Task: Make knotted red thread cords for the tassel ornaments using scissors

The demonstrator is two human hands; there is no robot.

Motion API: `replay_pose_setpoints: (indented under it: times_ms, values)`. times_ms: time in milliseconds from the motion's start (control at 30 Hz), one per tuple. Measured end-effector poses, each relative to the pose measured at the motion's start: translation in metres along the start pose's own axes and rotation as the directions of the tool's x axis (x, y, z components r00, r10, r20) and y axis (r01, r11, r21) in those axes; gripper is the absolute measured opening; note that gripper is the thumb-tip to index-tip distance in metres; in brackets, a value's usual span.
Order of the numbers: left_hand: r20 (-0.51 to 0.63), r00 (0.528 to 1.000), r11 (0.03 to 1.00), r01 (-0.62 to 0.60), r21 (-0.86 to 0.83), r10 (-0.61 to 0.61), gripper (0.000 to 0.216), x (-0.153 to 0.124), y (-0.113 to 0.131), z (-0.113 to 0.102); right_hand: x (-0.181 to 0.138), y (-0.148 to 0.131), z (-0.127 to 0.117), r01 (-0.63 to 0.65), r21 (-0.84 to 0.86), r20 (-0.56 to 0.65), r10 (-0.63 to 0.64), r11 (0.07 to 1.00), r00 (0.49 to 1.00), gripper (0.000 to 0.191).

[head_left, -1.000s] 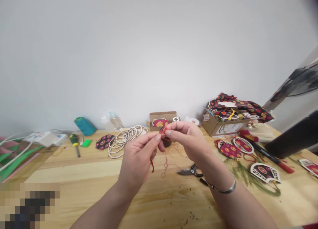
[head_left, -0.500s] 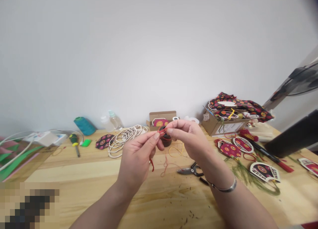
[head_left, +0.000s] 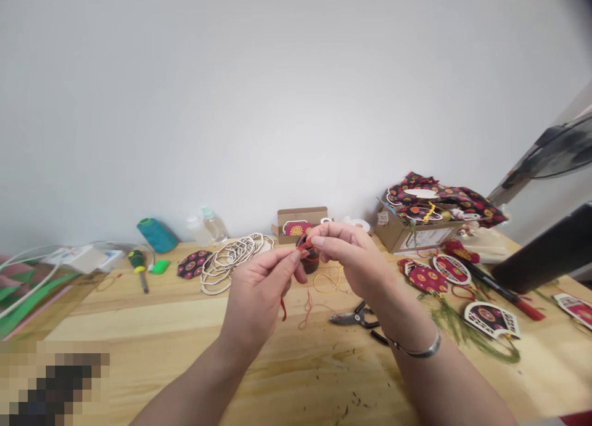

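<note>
Between my two hands, above the middle of the table, runs a red cord (head_left: pixel 306 247). My left hand (head_left: pixel 261 287) is closed, pinching the cord between thumb and fingertips, and a loose red end hangs below its palm. With thumb and forefinger my right hand (head_left: pixel 351 253) pinches another part of the same cord. The cord looks looped or knotted there, but it is too small to make out. Just behind the fingertips sits a dark round object (head_left: pixel 311 267), partly hidden. Black-handled scissors (head_left: pixel 349 317) lie under my right wrist.
Pale wooden cutout frames (head_left: pixel 222 266), a screwdriver (head_left: pixel 137 266) and a teal thread spool (head_left: pixel 157 235) are on the left. A small open box (head_left: pixel 303 215) stands behind my hands. To the right are a cardboard box (head_left: pixel 420 236) with patterned fabric, several ornaments (head_left: pixel 491 318) and a black cylinder (head_left: pixel 548 253).
My fingertips have drawn slightly apart, and more of the red cord shows between them. Both hands keep their pinch.
</note>
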State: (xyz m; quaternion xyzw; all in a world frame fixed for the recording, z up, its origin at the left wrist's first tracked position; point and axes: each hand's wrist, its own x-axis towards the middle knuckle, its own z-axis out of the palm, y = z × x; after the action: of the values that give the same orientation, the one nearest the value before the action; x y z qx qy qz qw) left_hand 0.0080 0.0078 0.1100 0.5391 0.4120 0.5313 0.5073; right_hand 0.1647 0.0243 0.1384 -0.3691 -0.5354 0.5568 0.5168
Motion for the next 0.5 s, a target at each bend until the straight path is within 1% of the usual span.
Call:
replay_pose_setpoints:
  times_ms: [100,233,500]
  values:
    - [0.001,1.000,1.000,0.000,0.022,0.000,0.026,0.0004,-0.0009,-0.0004,-0.0003,0.0007,0.0007,-0.027,0.002,0.008,0.027,1.000,1.000,0.018]
    - [0.010,1.000,0.999,0.000,0.039,0.000,0.025,-0.0007,-0.0017,-0.0012,-0.0012,0.0010,0.0007,-0.036,0.006,-0.012,0.036,0.999,0.999,0.015]
    - [0.007,1.000,1.000,0.014,0.002,-0.014,0.025,-0.0025,0.0006,-0.0010,-0.0029,-0.0003,0.0007,-0.049,0.019,-0.011,0.050,0.999,0.999,0.016]
